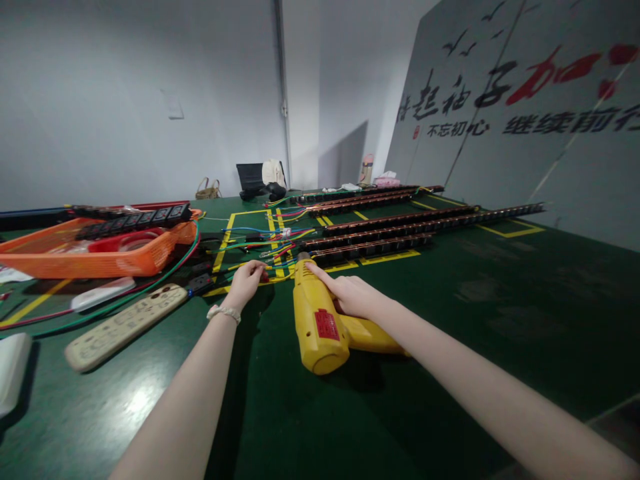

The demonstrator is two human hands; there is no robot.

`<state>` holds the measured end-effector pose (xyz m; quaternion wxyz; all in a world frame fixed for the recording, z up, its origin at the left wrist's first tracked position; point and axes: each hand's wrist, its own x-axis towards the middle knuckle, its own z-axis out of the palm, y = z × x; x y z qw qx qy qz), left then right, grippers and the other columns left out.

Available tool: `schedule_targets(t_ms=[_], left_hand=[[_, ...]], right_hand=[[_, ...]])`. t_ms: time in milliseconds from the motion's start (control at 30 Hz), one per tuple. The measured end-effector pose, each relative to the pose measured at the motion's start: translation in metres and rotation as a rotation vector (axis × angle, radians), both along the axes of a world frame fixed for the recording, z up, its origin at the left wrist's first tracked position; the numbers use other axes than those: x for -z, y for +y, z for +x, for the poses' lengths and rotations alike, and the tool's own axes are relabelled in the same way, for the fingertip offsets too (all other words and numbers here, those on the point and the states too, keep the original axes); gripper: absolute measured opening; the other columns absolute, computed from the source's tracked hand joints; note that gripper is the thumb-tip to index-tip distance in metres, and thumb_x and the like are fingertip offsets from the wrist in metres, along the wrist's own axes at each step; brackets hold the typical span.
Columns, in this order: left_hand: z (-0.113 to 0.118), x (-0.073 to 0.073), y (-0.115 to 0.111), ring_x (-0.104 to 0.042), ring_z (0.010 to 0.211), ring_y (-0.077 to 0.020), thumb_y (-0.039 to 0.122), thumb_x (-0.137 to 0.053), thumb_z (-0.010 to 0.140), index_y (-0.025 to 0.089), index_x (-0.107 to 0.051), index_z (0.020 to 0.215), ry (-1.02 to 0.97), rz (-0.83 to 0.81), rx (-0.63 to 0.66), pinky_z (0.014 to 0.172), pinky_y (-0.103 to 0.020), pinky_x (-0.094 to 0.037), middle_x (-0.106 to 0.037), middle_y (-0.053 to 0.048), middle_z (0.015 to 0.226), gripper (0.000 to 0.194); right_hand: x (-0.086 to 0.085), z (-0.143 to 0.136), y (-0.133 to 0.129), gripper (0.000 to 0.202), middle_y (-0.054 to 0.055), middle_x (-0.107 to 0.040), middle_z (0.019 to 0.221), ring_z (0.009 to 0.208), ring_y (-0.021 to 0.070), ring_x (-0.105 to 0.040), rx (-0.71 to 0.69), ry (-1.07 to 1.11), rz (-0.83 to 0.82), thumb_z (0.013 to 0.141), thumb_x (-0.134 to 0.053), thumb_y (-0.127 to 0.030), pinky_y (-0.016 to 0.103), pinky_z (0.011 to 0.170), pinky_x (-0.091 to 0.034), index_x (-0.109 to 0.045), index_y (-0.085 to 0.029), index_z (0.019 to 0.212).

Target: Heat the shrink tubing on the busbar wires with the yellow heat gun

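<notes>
A yellow heat gun (315,320) lies across the lower middle of the green table, its metal nozzle pointing away from me at the wires. My right hand (350,293) is wrapped round the gun where body and handle meet. To the left, my left hand (249,280) pinches thin coloured wires (273,265) near the nozzle. These wires run to the near end of a long black strip with copper bars (370,250). More such strips (400,223) lie side by side behind it. The exact wire between my left fingertips is too small to make out.
An orange basket (100,267) with black socket parts stands on the left. In front of it lie a beige power strip (127,327), a white plastic piece (103,293), and a green cable (150,287). Yellow tape lines (390,259) mark the table. A white object (13,370) sits at the left edge.
</notes>
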<state>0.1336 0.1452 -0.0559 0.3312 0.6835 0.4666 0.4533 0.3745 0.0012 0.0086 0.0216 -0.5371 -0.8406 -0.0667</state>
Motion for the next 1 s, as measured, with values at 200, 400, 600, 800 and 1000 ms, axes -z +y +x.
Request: schedule_targets(t_ms=[200, 400, 600, 800, 1000], left_hand=[[0.0, -0.001, -0.001, -0.063, 0.064, -0.0185, 0.029, -0.049, 0.074, 0.017, -0.061, 0.08, 0.014, 0.019, 0.003, 0.065, -0.03, -0.049, -0.065, -0.003, 0.065, 0.018], [0.0, -0.001, -0.002, -0.063, 0.065, -0.0181, 0.03, -0.049, 0.074, 0.017, -0.061, 0.08, 0.035, 0.023, -0.006, 0.065, -0.029, -0.049, -0.066, -0.003, 0.066, 0.019], [0.0, 0.002, 0.001, -0.062, 0.066, -0.0177, 0.031, -0.049, 0.074, 0.017, -0.062, 0.082, 0.018, 0.028, 0.002, 0.067, -0.029, -0.049, -0.066, -0.004, 0.069, 0.021], [-0.001, 0.003, 0.003, -0.062, 0.067, -0.0185, 0.033, -0.052, 0.073, 0.017, -0.063, 0.081, 0.012, 0.029, -0.008, 0.066, -0.029, -0.048, -0.066, -0.003, 0.067, 0.021], [0.0, 0.001, 0.0, -0.061, 0.066, -0.0188, 0.031, -0.048, 0.074, 0.016, -0.064, 0.082, 0.068, 0.047, -0.028, 0.063, -0.029, -0.047, -0.066, -0.004, 0.068, 0.024]], right_hand=[[0.002, 0.004, 0.001, 0.087, 0.01, -0.068, 0.092, 0.077, 0.0235, -0.063, -0.017, 0.025, 0.006, 0.078, -0.047, -0.014, 0.03, 0.063, -0.039, 0.006, -0.018, 0.147], [-0.001, -0.002, -0.004, 0.089, 0.009, -0.067, 0.089, 0.074, 0.0232, -0.063, 0.017, 0.01, -0.028, 0.076, -0.049, -0.011, 0.03, 0.063, -0.039, 0.006, -0.02, 0.147], [-0.006, -0.014, -0.011, 0.093, 0.011, -0.067, 0.092, 0.077, 0.0243, -0.064, -0.02, -0.004, -0.073, 0.075, -0.052, -0.01, 0.031, 0.064, -0.041, 0.006, -0.019, 0.147], [-0.004, -0.023, -0.007, 0.09, 0.012, -0.067, 0.093, 0.078, 0.0269, -0.064, -0.043, -0.008, -0.073, 0.076, -0.051, -0.013, 0.033, 0.065, -0.043, 0.005, -0.019, 0.147], [0.001, -0.042, 0.004, 0.089, 0.013, -0.067, 0.096, 0.078, 0.0275, -0.065, -0.114, 0.013, -0.055, 0.077, -0.053, -0.018, 0.034, 0.065, -0.045, 0.001, -0.019, 0.147]])
